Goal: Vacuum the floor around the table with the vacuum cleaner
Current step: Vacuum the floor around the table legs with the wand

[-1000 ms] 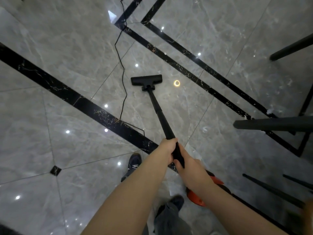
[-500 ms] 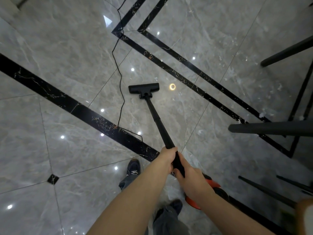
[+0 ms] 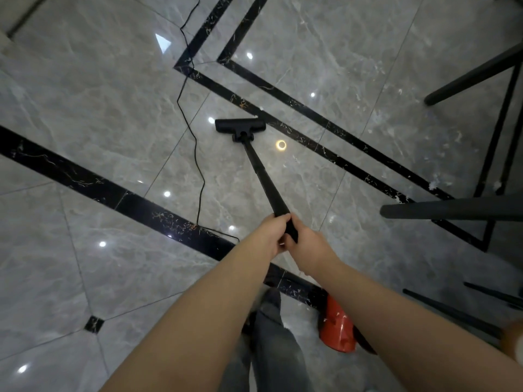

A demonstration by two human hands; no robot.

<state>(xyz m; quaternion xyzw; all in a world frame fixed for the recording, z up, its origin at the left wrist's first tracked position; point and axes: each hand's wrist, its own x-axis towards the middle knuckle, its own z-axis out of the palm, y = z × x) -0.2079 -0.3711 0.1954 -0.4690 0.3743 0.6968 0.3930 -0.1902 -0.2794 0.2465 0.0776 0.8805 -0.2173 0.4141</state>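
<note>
Both hands point(image 3: 288, 236) grip the vacuum wand point(image 3: 264, 179), floor head point(image 3: 240, 126) ahead.

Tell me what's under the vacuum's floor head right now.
The floor head sits flat on grey marble tile, beside a black inlay strip. White crumbs lie farther right. Whatever is directly beneath the head is covered.

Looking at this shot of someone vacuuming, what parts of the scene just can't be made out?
All in the head view:
- Orange vacuum body: mostly hidden behind the right forearm.
- Wand grip: covered by the left hand and right hand.
- Table: only dark legs show; the top is cut off by the right edge.
- Power cord: runs off the top edge, plug unseen.
- Feet: hidden under the arms and blurred trousers.
</note>
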